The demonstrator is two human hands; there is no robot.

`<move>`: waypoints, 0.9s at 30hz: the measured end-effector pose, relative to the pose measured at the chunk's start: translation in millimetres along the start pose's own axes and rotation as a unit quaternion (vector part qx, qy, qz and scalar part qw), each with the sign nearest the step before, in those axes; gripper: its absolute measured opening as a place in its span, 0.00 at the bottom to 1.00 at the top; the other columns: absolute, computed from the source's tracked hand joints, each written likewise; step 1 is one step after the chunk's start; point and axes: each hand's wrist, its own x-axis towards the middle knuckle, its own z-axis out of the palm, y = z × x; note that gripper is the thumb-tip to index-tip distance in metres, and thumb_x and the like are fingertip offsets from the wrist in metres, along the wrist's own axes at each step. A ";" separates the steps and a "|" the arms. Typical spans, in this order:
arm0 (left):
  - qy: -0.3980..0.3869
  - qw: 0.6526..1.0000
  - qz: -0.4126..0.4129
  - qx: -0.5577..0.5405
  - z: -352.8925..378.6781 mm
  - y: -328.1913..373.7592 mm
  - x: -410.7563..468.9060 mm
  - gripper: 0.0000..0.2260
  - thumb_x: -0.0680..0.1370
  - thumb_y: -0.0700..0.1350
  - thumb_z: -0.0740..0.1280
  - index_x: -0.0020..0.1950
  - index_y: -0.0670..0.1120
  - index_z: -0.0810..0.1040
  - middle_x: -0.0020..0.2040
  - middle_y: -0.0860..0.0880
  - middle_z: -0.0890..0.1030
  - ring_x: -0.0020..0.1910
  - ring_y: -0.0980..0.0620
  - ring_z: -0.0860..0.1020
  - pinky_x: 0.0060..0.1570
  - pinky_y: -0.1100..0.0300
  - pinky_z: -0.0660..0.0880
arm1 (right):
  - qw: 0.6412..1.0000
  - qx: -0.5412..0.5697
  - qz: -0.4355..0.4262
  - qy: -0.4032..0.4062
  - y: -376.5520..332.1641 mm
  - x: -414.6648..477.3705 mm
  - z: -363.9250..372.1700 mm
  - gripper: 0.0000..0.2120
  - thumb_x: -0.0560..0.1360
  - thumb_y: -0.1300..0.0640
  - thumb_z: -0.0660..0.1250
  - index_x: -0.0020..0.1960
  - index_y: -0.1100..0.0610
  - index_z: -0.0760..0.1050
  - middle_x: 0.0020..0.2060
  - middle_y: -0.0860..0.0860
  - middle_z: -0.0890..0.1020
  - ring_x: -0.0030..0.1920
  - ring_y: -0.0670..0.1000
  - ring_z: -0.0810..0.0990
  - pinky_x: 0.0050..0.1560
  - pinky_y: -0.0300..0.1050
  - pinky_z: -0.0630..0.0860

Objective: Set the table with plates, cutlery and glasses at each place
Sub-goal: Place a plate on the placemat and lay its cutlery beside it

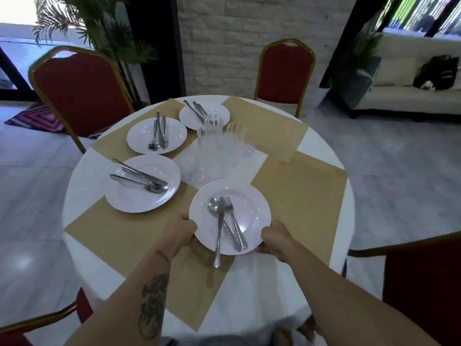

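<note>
I hold a white plate (pixel 252 208) just above the near part of the round table (pixel 321 250). My left hand (pixel 180 232) grips its left rim and my right hand (pixel 274 237) grips its right rim. A spoon (pixel 214 205), a knife (pixel 219 233) and a fork (pixel 235 222) lie on it, the knife handle sticking out over the near rim. Three more white plates, each with cutlery, sit to the left and back: one (pixel 129 198), one (pixel 139 136), one (pixel 219 116). Clear glass mugs (pixel 219 148) stand clustered at the centre.
The table has a white cloth with tan mats (pixel 299 191). Red chairs with gold frames stand at back left (pixel 79 93), back centre (pixel 284 73), right (pixel 424 283) and near left (pixel 37 323). A palm (pixel 99 28) and a white sofa (pixel 411 78) lie beyond.
</note>
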 end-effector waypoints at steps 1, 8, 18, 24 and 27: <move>-0.006 1.000 0.004 0.010 10.8 3.1 1.5 0.05 0.73 0.33 0.63 0.44 0.37 0.78 0.41 0.39 0.80 0.41 0.42 0.79 0.51 0.42 0.80 | 1.000 -0.012 -0.005 0.004 -2.1 3.9 -13.5 0.15 0.69 0.69 0.60 0.49 0.59 0.82 0.44 0.59 0.86 0.39 0.58 0.83 0.42 0.55 0.83; -0.037 0.999 0.001 0.027 129.0 52.9 5.5 0.03 0.72 0.31 0.65 0.41 0.37 0.77 0.38 0.39 0.81 0.38 0.42 0.82 0.39 0.51 0.83 | 0.994 -0.092 -0.008 0.057 -20.7 49.5 -138.5 0.12 0.68 0.65 0.59 0.47 0.60 0.78 0.45 0.60 0.83 0.38 0.58 0.79 0.36 0.51 0.80; -0.042 0.997 0.016 0.061 268.8 91.9 1.8 0.10 0.68 0.33 0.64 0.42 0.27 0.78 0.31 0.40 0.78 0.30 0.46 0.76 0.28 0.59 0.74 | 0.971 -0.204 -0.022 0.121 -21.1 116.7 -263.8 0.14 0.74 0.62 0.59 0.58 0.60 0.74 0.52 0.59 0.79 0.53 0.61 0.80 0.44 0.53 0.83; -0.019 0.996 0.012 0.092 301.5 99.5 3.9 0.06 0.67 0.35 0.65 0.40 0.41 0.81 0.30 0.45 0.82 0.29 0.49 0.79 0.28 0.59 0.76 | 0.964 -0.232 -0.038 0.126 -23.6 143.0 -290.0 0.15 0.73 0.63 0.60 0.59 0.60 0.75 0.56 0.57 0.79 0.55 0.61 0.79 0.54 0.54 0.80; -0.012 0.992 0.004 0.127 307.8 98.7 15.3 0.09 0.64 0.40 0.64 0.40 0.46 0.82 0.34 0.46 0.84 0.36 0.46 0.83 0.37 0.53 0.82 | 0.959 -0.245 -0.053 0.131 -28.5 153.6 -297.8 0.15 0.74 0.65 0.60 0.60 0.61 0.75 0.55 0.55 0.79 0.56 0.59 0.78 0.51 0.47 0.76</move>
